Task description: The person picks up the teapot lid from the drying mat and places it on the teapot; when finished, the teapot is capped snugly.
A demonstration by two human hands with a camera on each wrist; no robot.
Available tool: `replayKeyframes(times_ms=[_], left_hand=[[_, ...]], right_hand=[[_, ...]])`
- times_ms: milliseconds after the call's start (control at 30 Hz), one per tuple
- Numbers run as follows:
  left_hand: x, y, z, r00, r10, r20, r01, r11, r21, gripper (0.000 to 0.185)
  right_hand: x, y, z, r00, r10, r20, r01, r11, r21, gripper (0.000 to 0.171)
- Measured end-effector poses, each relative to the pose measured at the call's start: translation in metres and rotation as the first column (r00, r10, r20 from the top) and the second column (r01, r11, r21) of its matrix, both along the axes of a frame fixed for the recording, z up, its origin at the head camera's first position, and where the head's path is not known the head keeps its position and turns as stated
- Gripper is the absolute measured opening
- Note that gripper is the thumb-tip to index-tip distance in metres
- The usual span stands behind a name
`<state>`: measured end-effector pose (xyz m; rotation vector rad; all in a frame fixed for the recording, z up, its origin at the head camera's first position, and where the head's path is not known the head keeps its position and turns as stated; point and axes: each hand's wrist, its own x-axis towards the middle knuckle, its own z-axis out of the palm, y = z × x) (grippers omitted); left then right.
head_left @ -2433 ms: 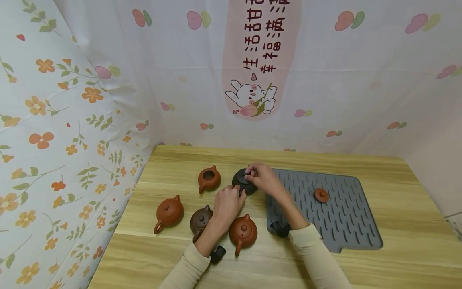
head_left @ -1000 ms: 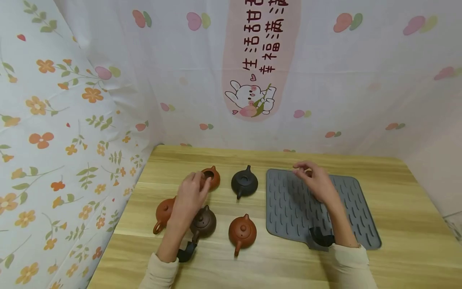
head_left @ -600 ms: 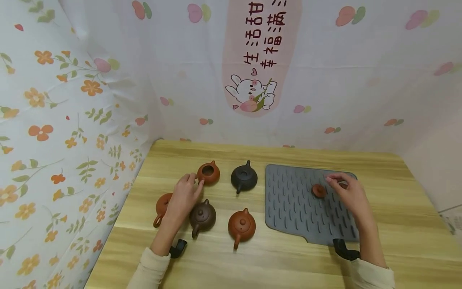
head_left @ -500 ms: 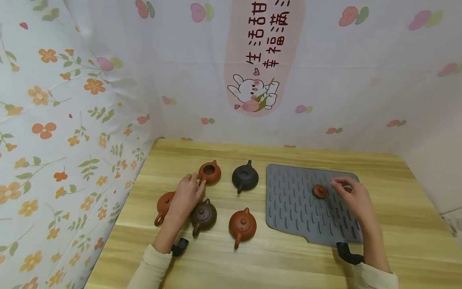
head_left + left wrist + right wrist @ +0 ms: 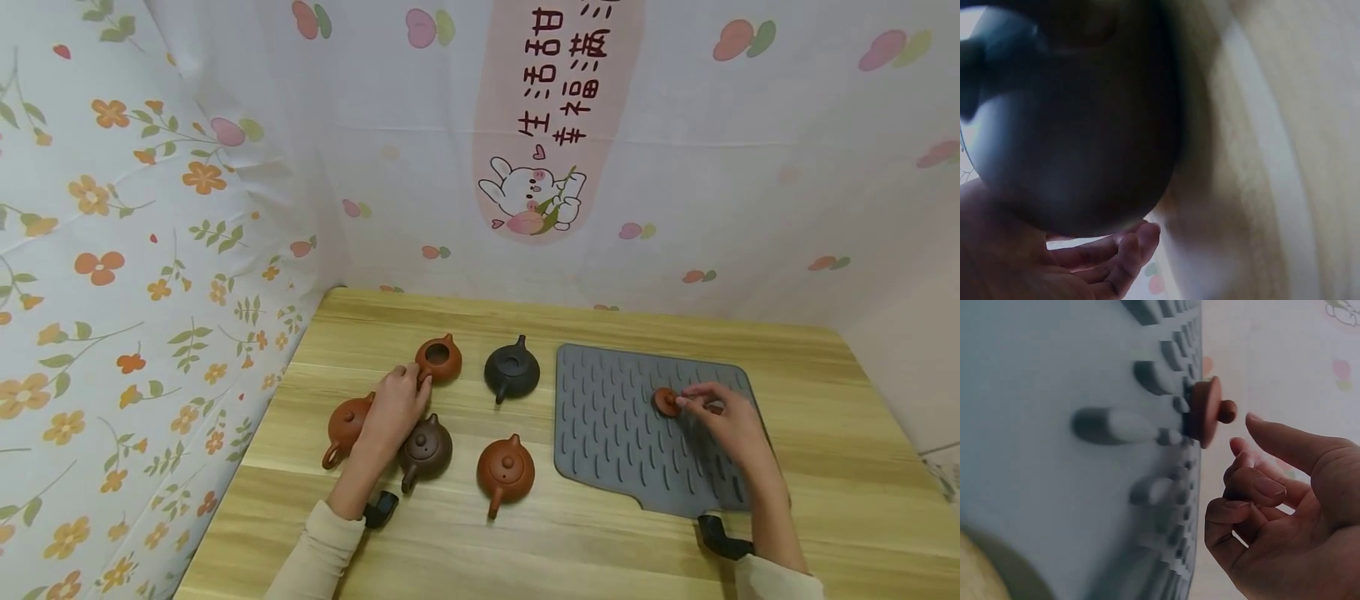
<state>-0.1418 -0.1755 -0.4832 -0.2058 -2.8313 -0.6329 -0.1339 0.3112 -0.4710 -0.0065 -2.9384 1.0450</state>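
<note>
A small orange-brown lid (image 5: 665, 401) lies on the grey ribbed mat (image 5: 615, 433). My right hand (image 5: 686, 400) is at the lid's right side. In the right wrist view the thumb tip is a hair from the lid (image 5: 1207, 412) knob, and the other fingers (image 5: 1254, 487) are curled and hold nothing. My left hand (image 5: 408, 387) rests on the table, its fingertips at the handle of a lidless orange-brown teapot (image 5: 438, 360). In the left wrist view its fingers (image 5: 1129, 250) are relaxed under a blurred dark brown teapot (image 5: 1072, 125).
Several small teapots stand on the wooden table (image 5: 825, 392): a black one (image 5: 512, 371), a dark brown one (image 5: 427, 446), an orange-brown one (image 5: 506, 468), and another (image 5: 345, 421) partly behind my left hand. Patterned curtains close the left and back sides.
Both hands left the black teapot. The left went to the lidless teapot's handle. The right crossed to the mat and came down beside the lid.
</note>
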Motion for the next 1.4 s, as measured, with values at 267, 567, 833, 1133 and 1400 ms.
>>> replayKeyframes(times_ms=[267,567,833,1133,1400], left_hand=[[-0.004,0.005,-0.005,0.999,0.012,-0.037,-0.013,1.000,-0.021,0.021],[-0.004,0.005,-0.002,0.998,0.020,-0.061,-0.022,0.999,-0.025,0.020],[-0.001,0.004,-0.002,0.996,0.019,-0.091,-0.022,0.999,-0.035,0.019],[0.000,0.004,-0.002,0.998,0.020,-0.067,-0.023,0.999,-0.050,0.021],[0.000,0.003,-0.001,0.997,0.025,-0.068,-0.029,0.999,-0.044,0.020]], right_hand=[[-0.002,-0.001,-0.008,1.000,-0.007,0.019,0.006,1.000,0.030,0.041],[-0.006,-0.010,-0.010,0.999,0.005,-0.033,-0.004,1.000,0.027,0.031],[-0.009,-0.014,-0.011,0.999,-0.026,-0.035,0.026,0.999,0.018,0.029],[-0.011,-0.026,-0.008,1.000,0.007,0.013,-0.007,1.000,-0.007,0.038],[-0.017,-0.046,-0.001,0.998,0.037,0.045,-0.035,0.998,-0.044,0.036]])
